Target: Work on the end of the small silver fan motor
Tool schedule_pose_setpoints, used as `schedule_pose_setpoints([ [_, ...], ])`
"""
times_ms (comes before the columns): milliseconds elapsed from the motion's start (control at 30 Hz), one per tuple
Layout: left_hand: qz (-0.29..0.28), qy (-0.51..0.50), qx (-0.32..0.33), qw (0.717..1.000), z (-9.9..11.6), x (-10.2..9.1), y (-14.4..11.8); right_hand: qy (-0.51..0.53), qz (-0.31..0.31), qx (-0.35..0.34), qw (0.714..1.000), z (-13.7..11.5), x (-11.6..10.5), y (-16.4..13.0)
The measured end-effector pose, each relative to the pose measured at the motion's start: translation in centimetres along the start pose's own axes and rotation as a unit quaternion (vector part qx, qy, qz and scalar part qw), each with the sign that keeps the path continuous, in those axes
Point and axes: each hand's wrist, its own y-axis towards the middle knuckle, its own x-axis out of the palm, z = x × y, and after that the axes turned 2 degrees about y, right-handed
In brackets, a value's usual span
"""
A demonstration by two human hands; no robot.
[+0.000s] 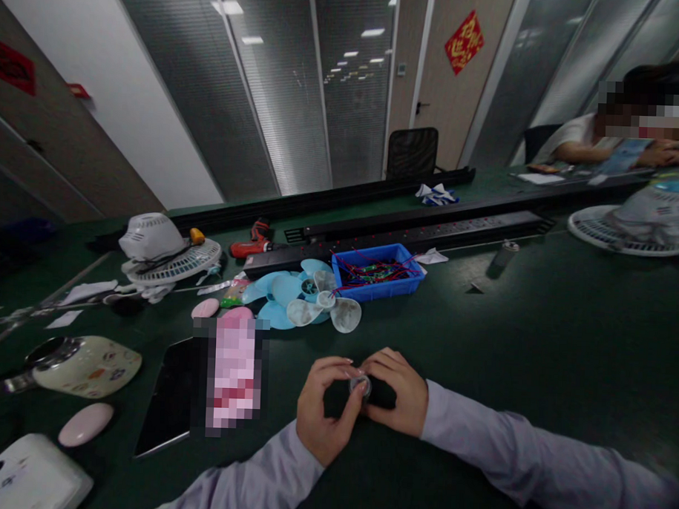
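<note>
Above the green table top, my left hand point(327, 410) and my right hand point(397, 390) meet at the fingertips around a small round, clear-greyish item point(360, 387). Its exact kind is too small to make out. The left thumb lies across its face, and fingers of both hands press at its edge. Beyond the hands lie a grey-white fan blade point(345, 314) and light blue fan blades point(279, 293). A blue plastic bin point(380, 285) behind them holds red wires and small green boards.
At left are a tablet point(170, 397), a patterned kettle point(90, 364), a pink oval object point(85, 424) and a white fan part point(166, 256). A red power drill point(251, 245) lies near a long power strip point(485, 228). A metal cylinder point(503, 256) stands right. Another person sits far right.
</note>
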Motion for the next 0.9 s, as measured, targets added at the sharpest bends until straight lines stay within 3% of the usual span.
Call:
schedule_pose_setpoints([
  [433,-0.032,0.009,-0.027,0.999,-0.09,-0.43,0.37,0.008,0.007,-0.010,1.000,0.06,0.00,0.05],
  [700,-0.007,0.026,-0.017,0.999,0.05,-0.50,0.47,0.005,0.005,-0.008,1.000,-0.04,-0.08,0.04],
  [900,0.028,-0.025,-0.045,0.998,-0.08,0.07,0.17,0.013,0.013,-0.007,1.000,0.09,0.10,-0.05],
])
